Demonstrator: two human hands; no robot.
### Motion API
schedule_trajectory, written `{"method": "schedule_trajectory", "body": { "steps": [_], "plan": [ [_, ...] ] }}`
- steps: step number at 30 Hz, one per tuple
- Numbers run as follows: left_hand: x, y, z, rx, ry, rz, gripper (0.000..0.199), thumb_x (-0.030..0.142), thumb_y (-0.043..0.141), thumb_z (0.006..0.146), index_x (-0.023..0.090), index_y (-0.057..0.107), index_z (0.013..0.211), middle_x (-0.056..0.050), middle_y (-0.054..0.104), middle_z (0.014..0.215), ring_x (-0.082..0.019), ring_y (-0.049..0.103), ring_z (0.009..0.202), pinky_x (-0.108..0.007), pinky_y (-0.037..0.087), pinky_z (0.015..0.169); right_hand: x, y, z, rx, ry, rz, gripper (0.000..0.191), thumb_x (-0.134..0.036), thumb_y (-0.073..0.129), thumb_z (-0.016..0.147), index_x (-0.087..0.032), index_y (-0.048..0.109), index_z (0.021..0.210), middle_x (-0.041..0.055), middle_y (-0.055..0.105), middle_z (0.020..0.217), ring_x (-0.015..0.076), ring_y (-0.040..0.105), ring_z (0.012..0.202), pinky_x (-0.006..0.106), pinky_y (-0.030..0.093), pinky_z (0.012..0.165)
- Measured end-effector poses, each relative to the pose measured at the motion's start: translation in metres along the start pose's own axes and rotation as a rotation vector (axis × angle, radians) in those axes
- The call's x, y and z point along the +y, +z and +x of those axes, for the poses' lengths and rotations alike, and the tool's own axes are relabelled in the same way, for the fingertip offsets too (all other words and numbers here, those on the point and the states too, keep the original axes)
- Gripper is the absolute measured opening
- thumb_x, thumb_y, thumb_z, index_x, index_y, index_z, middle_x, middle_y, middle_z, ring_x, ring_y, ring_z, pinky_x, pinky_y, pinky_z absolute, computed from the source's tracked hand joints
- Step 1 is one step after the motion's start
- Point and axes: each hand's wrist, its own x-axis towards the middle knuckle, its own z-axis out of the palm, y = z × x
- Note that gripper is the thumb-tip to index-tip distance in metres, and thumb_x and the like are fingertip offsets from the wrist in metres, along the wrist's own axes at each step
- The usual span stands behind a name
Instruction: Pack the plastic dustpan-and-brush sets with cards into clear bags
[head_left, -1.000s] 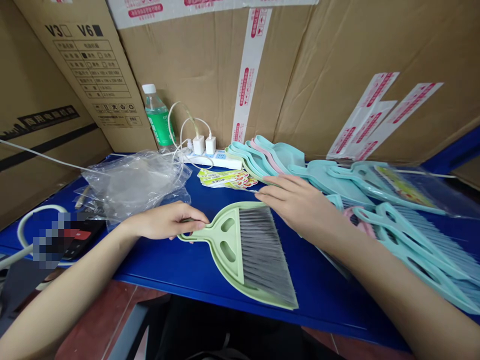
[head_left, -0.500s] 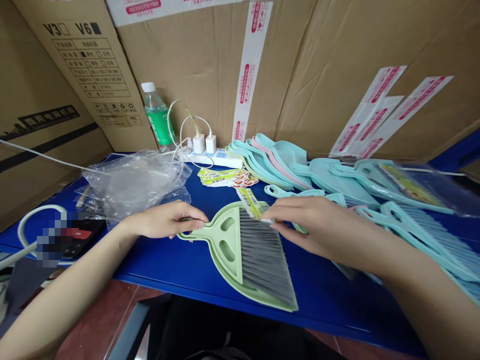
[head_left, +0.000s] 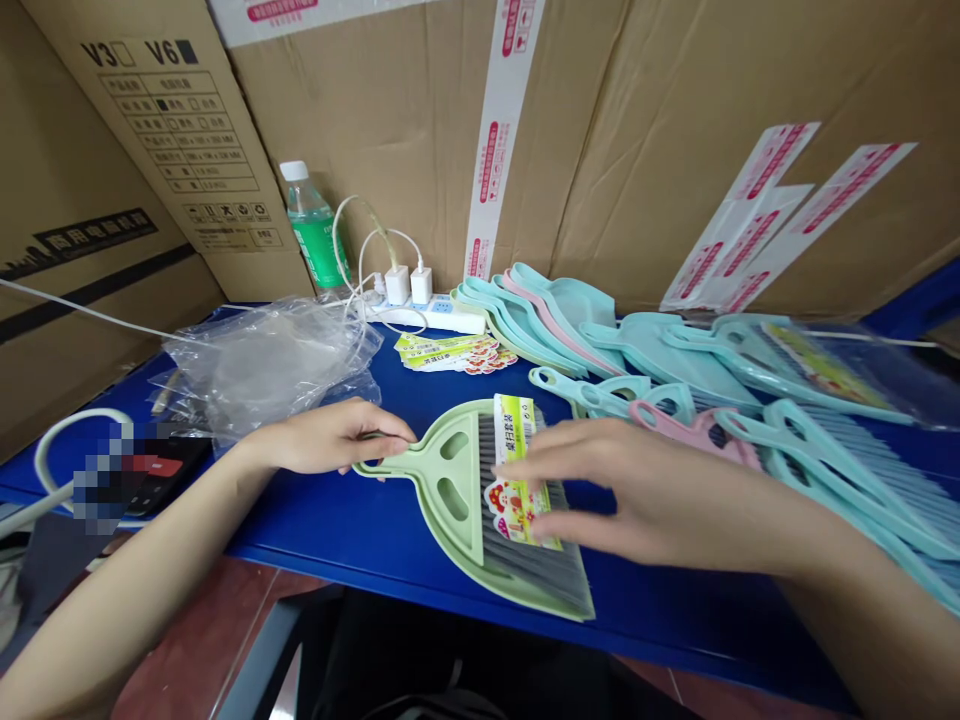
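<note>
"Where's the main piece?"

"A green dustpan-shaped hand brush (head_left: 457, 505) lies flat on a blue table (head_left: 660, 625), its grey bristles (head_left: 536, 575) fanning toward the lower right and its handle (head_left: 386, 467) pointing left."

"What's the left hand (head_left: 334, 438) doing?"

"It's at that handle, with its fingers (head_left: 379, 424) curled closed over it. It appears to have hold of the brush."

"And the right hand (head_left: 645, 495)?"

"It's over the brush head, fingers (head_left: 562, 470) stretched out and slightly spread, lying across a printed paper card (head_left: 514, 425). The card rests on the brush where the green body meets the bristles. From this view, you can't tell whether the thumb is pinching it."

"What's closest to that hand?"

"Just beyond it, a pink hand brush (head_left: 697, 432) and a pale blue hand brush (head_left: 615, 396) lie on a heap of similar pale blue brushes (head_left: 847, 480). Farther back are nested pale blue and pink dustpans (head_left: 532, 325)."

"Anything on the left?"

"A crumpled clear plastic bag (head_left: 270, 370) lies beyond the left forearm. Behind the brush are a small pile of printed cards (head_left: 450, 352) and a white power strip (head_left: 427, 316) with two chargers plugged in. A water bottle (head_left: 311, 225) with a green label stands against a cardboard box (head_left: 375, 130)."
</note>
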Motion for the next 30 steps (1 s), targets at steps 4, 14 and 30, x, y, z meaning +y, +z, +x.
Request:
{"method": "schedule_trajectory", "body": {
  "steps": [4,14,30],
  "plan": [
    [0.0,-0.001,0.0,-0.008,0.005,0.018,0.036,0.04,0.047,0.095,0.013,0.071,0.103,0.001,0.054,0.07,-0.008,0.043,0.057,-0.015,0.043,0.049,0.013,0.008,0.001,0.016,0.105,-0.113,0.061,-0.045,0.062,0.089,-0.01,0.054,0.138,0.0191,0.059,0.136,0.0304,0.058,0.123,0.044,0.049,0.1],
    [-0.003,-0.001,-0.001,-0.006,0.011,0.029,0.035,0.038,0.046,0.095,0.013,0.07,0.103,0.001,0.054,0.07,-0.008,0.045,0.056,-0.015,0.042,0.048,0.0,0.019,0.001,-0.335,0.244,0.046,0.096,-0.065,0.052,0.087,-0.001,0.022,0.152,0.0214,0.015,0.158,0.0351,0.013,0.146,0.051,0.026,0.117],
    [-0.002,-0.001,-0.001,-0.004,0.034,0.027,0.035,0.038,0.047,0.096,0.014,0.071,0.104,0.001,0.059,0.073,-0.008,0.046,0.059,-0.015,0.043,0.052,-0.005,0.016,-0.001,-0.414,0.285,0.071,0.098,-0.058,0.061,0.085,-0.003,0.016,0.153,0.0215,0.01,0.158,0.0356,0.019,0.145,0.049,0.031,0.115]
  ]
}}
